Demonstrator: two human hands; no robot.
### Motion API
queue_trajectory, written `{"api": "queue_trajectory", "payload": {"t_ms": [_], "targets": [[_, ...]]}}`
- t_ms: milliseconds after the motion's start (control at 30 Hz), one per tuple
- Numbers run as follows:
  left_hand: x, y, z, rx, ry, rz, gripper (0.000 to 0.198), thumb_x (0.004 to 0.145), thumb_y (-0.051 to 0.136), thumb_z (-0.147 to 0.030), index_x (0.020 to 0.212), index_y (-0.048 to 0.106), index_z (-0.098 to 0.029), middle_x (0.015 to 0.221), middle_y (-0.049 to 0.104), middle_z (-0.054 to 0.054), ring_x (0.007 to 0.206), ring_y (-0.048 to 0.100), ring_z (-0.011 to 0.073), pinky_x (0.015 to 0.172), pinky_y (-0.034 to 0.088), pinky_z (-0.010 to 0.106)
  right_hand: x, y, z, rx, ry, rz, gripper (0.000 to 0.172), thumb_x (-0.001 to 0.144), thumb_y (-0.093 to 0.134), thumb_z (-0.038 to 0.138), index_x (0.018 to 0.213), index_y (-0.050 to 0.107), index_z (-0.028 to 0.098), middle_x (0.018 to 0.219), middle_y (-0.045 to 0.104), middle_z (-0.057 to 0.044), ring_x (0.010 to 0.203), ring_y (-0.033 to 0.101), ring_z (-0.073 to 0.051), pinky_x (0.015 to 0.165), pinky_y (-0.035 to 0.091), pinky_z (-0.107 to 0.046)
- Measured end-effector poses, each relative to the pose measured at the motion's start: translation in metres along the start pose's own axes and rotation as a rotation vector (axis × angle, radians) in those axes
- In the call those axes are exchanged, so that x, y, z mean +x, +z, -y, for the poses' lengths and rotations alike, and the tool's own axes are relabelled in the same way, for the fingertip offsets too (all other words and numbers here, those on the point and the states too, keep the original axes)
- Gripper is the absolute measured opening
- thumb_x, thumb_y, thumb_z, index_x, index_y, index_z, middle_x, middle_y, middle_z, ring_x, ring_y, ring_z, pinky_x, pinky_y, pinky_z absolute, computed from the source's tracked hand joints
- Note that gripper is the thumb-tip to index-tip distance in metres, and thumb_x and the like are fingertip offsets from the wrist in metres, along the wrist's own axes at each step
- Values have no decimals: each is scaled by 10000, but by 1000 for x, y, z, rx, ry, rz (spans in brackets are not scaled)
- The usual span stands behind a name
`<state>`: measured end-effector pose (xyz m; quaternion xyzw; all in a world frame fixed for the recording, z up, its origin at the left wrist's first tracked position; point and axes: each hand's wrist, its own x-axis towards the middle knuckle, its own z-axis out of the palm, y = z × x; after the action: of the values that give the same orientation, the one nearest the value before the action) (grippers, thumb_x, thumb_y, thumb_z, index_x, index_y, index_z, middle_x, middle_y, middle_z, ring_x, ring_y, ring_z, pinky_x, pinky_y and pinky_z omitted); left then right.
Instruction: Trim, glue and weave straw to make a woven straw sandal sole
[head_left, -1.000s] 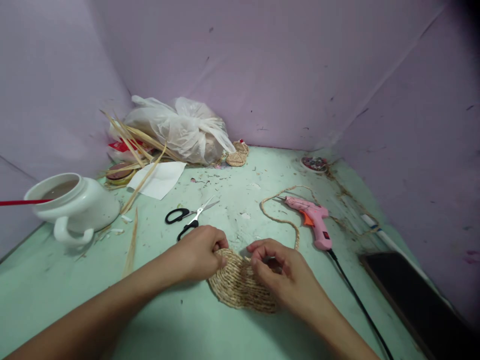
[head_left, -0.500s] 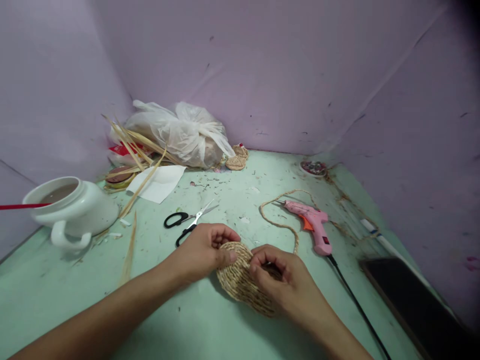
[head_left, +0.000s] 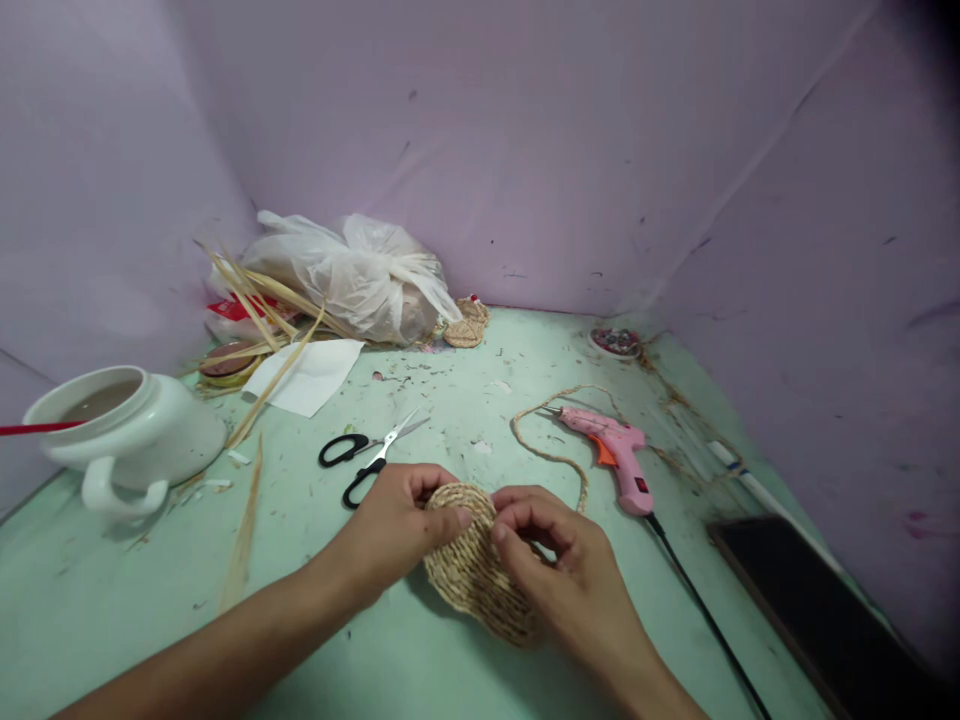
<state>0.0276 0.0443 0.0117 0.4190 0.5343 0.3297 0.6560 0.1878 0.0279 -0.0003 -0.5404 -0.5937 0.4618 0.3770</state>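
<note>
Between my hands is a woven straw piece, built from rows of twisted tan cord and rounded at its upper end. My left hand grips its upper left edge, thumb on the front face and fingers behind. At the right edge, my right hand has thumb and index finger pinched together against the weave; its other fingers are curled partly out of sight. A braided straw cord runs from behind my right hand up toward the pink glue gun. Black-handled scissors lie partly spread beyond my left hand.
On the left stands a white pot with a red stick in it. Dry straw strips, white paper and a tied plastic bag lie at the back left. A dark phone-like slab and the gun's black cable are on the right.
The whole view has shifted slightly, so everything sits a little lower and further left. Both hands keep their hold on the woven straw piece, which is tilted a little differently.
</note>
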Motion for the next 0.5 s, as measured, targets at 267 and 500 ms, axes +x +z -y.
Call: {"api": "queue_trajectory", "payload": {"t_ms": [267, 500], "targets": [[-6, 6, -1, 63, 22, 16, 277, 577, 674, -333, 709, 587, -106, 622, 575, 9, 574, 506, 123, 561, 397, 253, -5, 0, 0, -35, -101, -168, 133, 692, 622, 222, 565, 641, 189, 876, 646, -87, 807, 620, -199, 502, 472, -219], [-8, 6, 1, 102, 61, 28, 251, 605, 656, -330, 707, 588, -110, 606, 563, 4, 568, 488, 118, 537, 388, 240, -3, 2, -3, 1, -112, -205, 129, 689, 627, 224, 564, 647, 197, 851, 677, -81, 771, 640, -199, 570, 501, -257]]}}
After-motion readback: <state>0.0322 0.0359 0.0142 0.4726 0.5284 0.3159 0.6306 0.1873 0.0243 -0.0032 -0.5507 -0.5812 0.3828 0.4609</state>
